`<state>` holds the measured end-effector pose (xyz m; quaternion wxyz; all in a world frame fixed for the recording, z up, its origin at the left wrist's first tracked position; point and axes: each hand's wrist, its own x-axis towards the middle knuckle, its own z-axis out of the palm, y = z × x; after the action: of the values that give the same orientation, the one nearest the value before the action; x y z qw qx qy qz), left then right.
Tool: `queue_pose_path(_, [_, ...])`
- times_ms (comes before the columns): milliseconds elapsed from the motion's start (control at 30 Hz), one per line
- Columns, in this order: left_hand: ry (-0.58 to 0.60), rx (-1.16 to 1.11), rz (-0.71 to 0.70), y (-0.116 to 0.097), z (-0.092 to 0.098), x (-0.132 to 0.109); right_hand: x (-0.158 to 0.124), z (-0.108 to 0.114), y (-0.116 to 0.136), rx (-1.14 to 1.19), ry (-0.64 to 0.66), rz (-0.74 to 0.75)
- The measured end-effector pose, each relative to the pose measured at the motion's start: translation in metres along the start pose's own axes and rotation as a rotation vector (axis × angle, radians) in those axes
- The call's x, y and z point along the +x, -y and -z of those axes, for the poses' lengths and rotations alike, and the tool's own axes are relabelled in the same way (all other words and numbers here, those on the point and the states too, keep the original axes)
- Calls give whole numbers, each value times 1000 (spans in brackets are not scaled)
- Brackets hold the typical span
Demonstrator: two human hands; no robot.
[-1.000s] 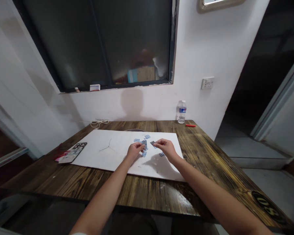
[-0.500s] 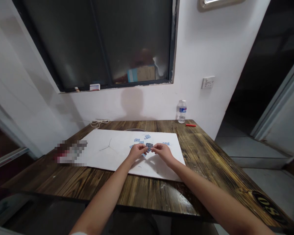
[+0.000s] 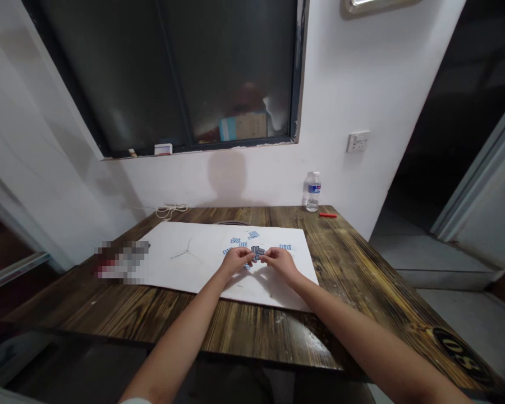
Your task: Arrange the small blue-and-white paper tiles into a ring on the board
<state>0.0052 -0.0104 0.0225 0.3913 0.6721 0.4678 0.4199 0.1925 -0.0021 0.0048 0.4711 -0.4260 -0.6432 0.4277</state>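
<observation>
Between my hands is a small dark grey, slatted piece with a bit of blue below it; its kind is too small to make out. My left hand pinches its left side with the fingertips. Closed on its right side are the fingers of my right hand. Both hands are just above a white board. Beyond them lie several small blue slatted pieces, among them one at the back and one to the right. Part of another shows below my left fingers.
The board lies on a dark wooden table. A water bottle stands by the wall near a red pen-like stick. A white cord is coiled at the back left. Thin dark lines mark the board; a blurred patch covers its left end.
The grey piece has turned slightly between my fingers, so its slats now face differently and its right part looks tilted. My hands have hardly moved.
</observation>
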Motion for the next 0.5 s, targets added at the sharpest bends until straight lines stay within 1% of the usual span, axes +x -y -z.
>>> queue_pose_path(167, [23, -3, 4, -1, 0, -1, 0, 1, 0, -83, 15, 2])
queue_pose_path(367, [96, 31, 15, -7, -2, -4, -3, 1, 7, -224, 33, 60])
queue_pose_path(500, [103, 43, 16, -8, -2, -5, -4, 2, 8, -246, 36, 77])
